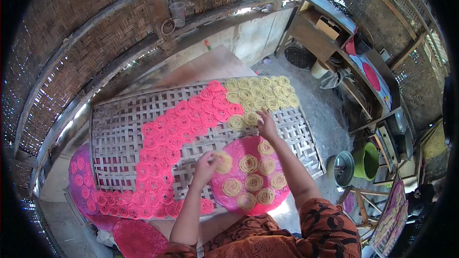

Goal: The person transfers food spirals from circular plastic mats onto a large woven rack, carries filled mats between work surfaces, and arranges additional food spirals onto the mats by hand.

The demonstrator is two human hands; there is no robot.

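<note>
My left hand [205,166] pinches a pale yellow nest of thin noodle-like strands [223,162] and holds it over the left edge of a round pink sheet [220,181]. Several more yellow nests [254,182] lie spread on that sheet, close to my body. My right hand [267,124] reaches farther out over a woven bamboo rack [201,141], fingers apart, at the right edge of a yellow nest [250,118]. Bright pink nests [191,114] form a bent band across the rack. Rows of yellow nests [260,91] adjoin them at the far right.
A purple round sheet with pink nests [79,181] sticks out under the rack's left end. A pink round sheet [138,239] lies at lower left. A green bucket [367,161] and a grey bucket [343,168] stand right, near a wooden shelf [311,33].
</note>
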